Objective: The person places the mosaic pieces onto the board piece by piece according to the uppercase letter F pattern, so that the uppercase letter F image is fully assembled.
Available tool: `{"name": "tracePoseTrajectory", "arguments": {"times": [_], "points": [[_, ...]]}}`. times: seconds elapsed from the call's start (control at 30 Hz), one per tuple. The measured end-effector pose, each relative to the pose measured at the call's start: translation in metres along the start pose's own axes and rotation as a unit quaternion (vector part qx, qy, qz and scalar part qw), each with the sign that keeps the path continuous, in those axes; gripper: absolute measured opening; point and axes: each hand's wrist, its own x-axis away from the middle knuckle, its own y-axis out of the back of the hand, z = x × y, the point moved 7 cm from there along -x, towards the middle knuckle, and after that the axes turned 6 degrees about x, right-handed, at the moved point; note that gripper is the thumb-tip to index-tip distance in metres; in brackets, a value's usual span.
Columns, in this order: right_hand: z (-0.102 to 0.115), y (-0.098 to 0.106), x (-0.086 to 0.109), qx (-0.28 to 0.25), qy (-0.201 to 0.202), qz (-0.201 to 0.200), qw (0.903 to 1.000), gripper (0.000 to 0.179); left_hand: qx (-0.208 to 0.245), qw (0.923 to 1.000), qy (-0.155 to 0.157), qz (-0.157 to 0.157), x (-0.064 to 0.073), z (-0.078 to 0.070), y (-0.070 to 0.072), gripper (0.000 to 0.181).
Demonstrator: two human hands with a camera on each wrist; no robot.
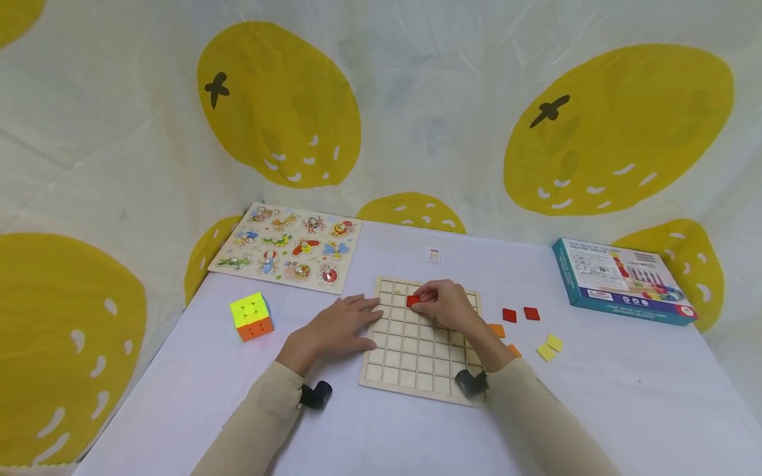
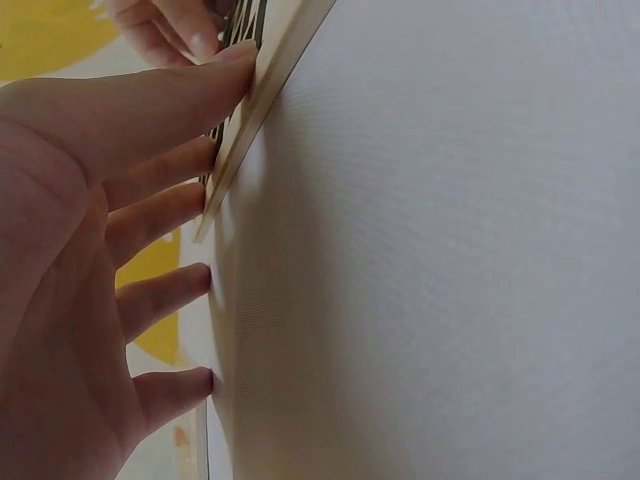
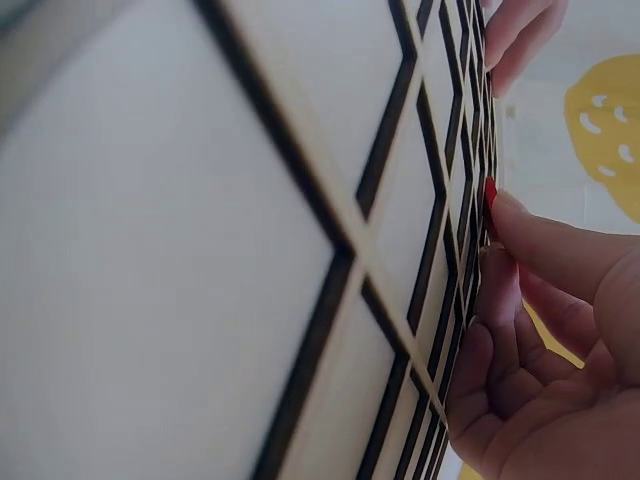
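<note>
A wooden grid board (image 1: 393, 357) with square cells lies on the table before me. My right hand (image 1: 446, 305) pinches a red square tile (image 1: 413, 301) by its edge, over a cell in the upper part of the grid. In the right wrist view the red tile (image 3: 490, 192) shows between thumb and fingers, close to the board. My left hand (image 1: 340, 325) lies at the board's left edge with fingers spread and nearly straight. Seen from the left wrist, the thumb of the left hand (image 2: 70, 250) touches the board's rim (image 2: 262, 95).
Right of the board lie two red tiles (image 1: 532, 313), two yellow tiles (image 1: 554, 342) and orange tiles (image 1: 496, 328) partly behind my forearm. A puzzle cube (image 1: 253, 316) and an insect peg puzzle (image 1: 286, 248) are left. A small printed card (image 1: 434, 255) and a box (image 1: 625, 281) sit farther back.
</note>
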Motion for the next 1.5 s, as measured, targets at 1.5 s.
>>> {"name": "tracePoseTrajectory", "arguments": {"times": [1.5], "points": [[-0.0027, 0.0011, -0.0003, -0.010, -0.036, 0.000, 0.9993, 0.020, 0.004, 0.9997, 0.020, -0.013, 0.0020, 0.0012, 0.0001, 0.064]]}}
